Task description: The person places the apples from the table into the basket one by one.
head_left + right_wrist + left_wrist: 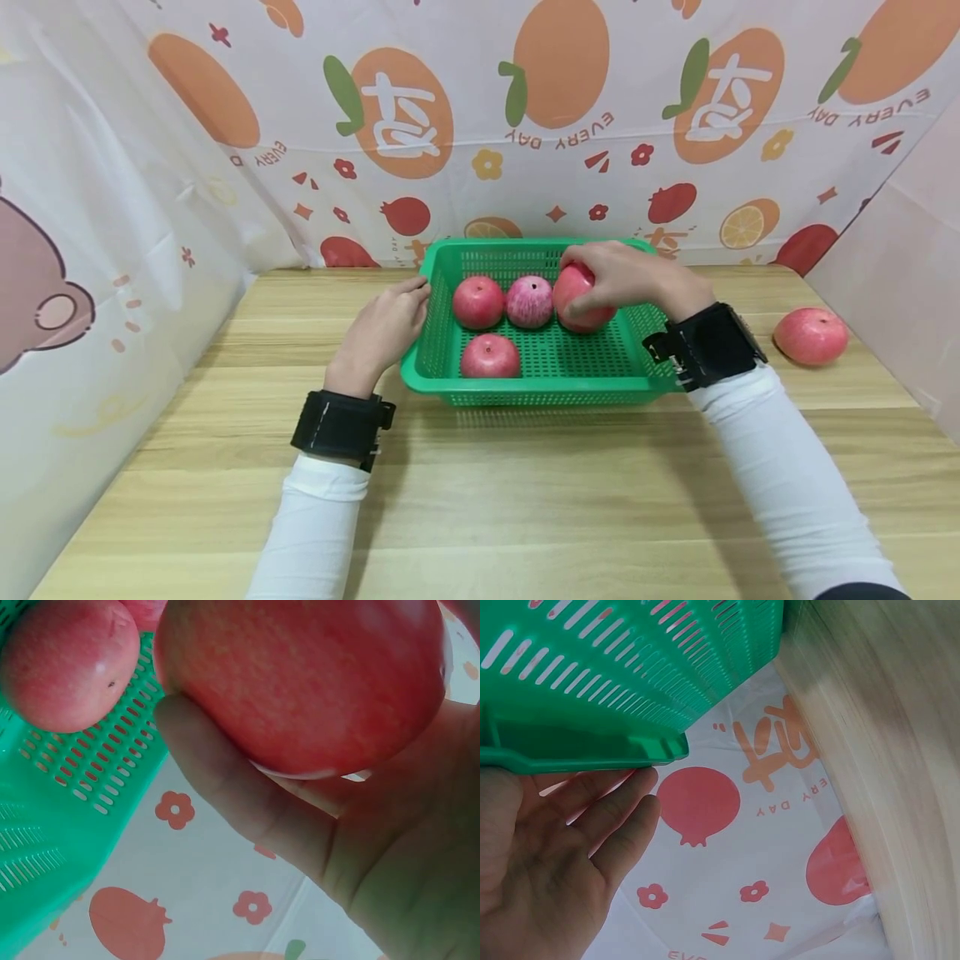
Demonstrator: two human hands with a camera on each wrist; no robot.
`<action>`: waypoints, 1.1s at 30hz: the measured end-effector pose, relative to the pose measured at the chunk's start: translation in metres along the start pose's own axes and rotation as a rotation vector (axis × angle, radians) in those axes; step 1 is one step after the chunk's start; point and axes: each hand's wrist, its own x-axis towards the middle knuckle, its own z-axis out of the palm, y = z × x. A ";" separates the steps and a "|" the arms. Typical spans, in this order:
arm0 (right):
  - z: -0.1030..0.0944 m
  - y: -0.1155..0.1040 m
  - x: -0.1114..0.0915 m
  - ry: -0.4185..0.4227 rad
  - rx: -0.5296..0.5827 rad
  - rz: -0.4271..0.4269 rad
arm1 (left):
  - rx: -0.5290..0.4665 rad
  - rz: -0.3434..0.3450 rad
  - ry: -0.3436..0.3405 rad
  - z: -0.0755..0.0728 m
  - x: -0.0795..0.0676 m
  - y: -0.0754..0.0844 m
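Observation:
My right hand (626,279) grips a red apple (300,682) over the right half of a green plastic basket (532,384); the thumb lies along the apple's side. Three more fruits sit in the basket: a pink-red apple (478,302) at back left, a purplish, streaked one (530,302) next to it, and an apple (491,357) in front. At the basket's left rim, my left hand (381,327) holds the edge. The left wrist view has its fingers (622,840) reaching behind and below the rim, with the thumb tip hidden.
Another pink-red apple (811,336) lies on the wooden table (540,500), right of the basket and beyond my right wrist. A fruit-printed cloth (480,100) hangs behind the table, close to the basket's far side. White sheeting (150,208) runs along the left.

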 end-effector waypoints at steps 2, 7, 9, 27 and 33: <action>0.002 0.001 0.003 -0.014 -0.005 -0.003 | 0.001 -0.002 -0.002 0.000 0.000 0.000; 0.007 0.001 0.007 -0.055 0.001 0.005 | 0.003 -0.004 -0.004 0.000 -0.001 0.000; 0.009 0.000 0.008 -0.065 0.002 0.012 | 0.004 -0.002 -0.003 0.000 -0.001 0.000; 0.024 -0.003 0.018 -0.169 -0.020 0.095 | 0.002 -0.001 0.001 0.001 0.000 0.000; 0.028 -0.006 0.021 -0.203 -0.011 0.100 | 0.008 0.001 -0.001 0.000 0.000 0.001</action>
